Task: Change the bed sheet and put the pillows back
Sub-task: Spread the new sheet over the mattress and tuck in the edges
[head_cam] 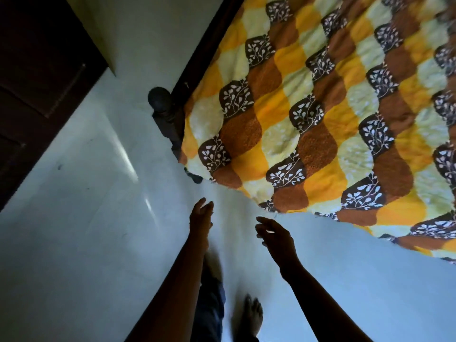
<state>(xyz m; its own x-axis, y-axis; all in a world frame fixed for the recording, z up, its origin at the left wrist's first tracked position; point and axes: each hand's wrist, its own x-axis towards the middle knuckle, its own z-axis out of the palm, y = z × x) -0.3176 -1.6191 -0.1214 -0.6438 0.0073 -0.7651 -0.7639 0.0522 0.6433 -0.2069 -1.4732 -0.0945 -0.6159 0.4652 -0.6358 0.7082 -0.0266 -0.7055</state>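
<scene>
Neither grip holds anything: your left hand (201, 214) and right hand (276, 236) reach forward at lower centre of the frame, fingers loosely spread and wide. Both hang just below the ragged near edge of the bed sheet (320, 119). Your right fingertips come near that edge and your left hand sits a little further off. Whether either one brushes the cloth cannot be told.

The sheet, checked in yellow, orange and brown with white leaf prints, fills the upper right and centre right of the frame, spread across the bed. Its corner falls beside the dark round-topped bedpost (160, 98) at centre left. Pale glossy floor (74, 218) takes up the lower left, a dark door (37, 70) stands at upper left, and your bare foot (251, 314) is planted at bottom centre. No pillows are in view.

By the look of it, the sheet is laid out but not squared or tucked at this end.

- Seize the edge with one hand only and the cloth would likely slew across the bed, leaving the pattern crooked.
- Pull toward the left of the frame and the corner could catch on the bedpost.
- Lean far over with a bare foot on that shiny floor and you could slip.
</scene>
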